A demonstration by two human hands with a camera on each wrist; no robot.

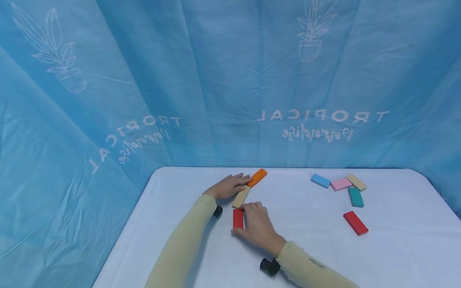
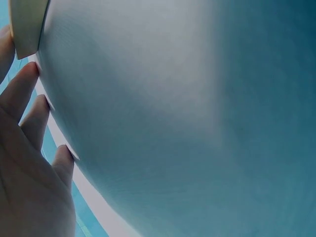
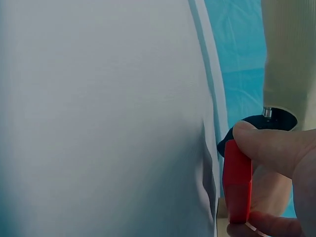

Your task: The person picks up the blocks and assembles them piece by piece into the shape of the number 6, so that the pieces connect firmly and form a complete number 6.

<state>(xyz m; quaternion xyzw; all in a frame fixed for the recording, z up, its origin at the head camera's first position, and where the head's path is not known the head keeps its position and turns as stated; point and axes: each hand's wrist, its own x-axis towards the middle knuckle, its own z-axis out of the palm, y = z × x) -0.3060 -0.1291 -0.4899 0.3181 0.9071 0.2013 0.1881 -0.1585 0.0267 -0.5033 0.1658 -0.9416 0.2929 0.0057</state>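
An orange block (image 1: 257, 177) and a plain wooden block (image 1: 241, 197) lie end to end on a slant. The left hand (image 1: 229, 187) lies over the place where they meet, its fingers extended; the left wrist view shows its fingers (image 2: 30, 116) spread, beside the wooden block (image 2: 27, 27). Below the wooden block, the right hand (image 1: 258, 227) holds a red block (image 1: 237, 219) by its two ends between thumb and fingers. In the right wrist view the right hand (image 3: 276, 173) pinches the red block (image 3: 237, 182), with wood just behind it.
On the right side of the white table (image 1: 295, 224) lie a blue block (image 1: 320, 181), a pink block (image 1: 340, 184), another wooden block (image 1: 356, 182), a green block (image 1: 355, 197) and a second red block (image 1: 355, 223). A blue printed curtain (image 1: 230, 88) hangs behind.
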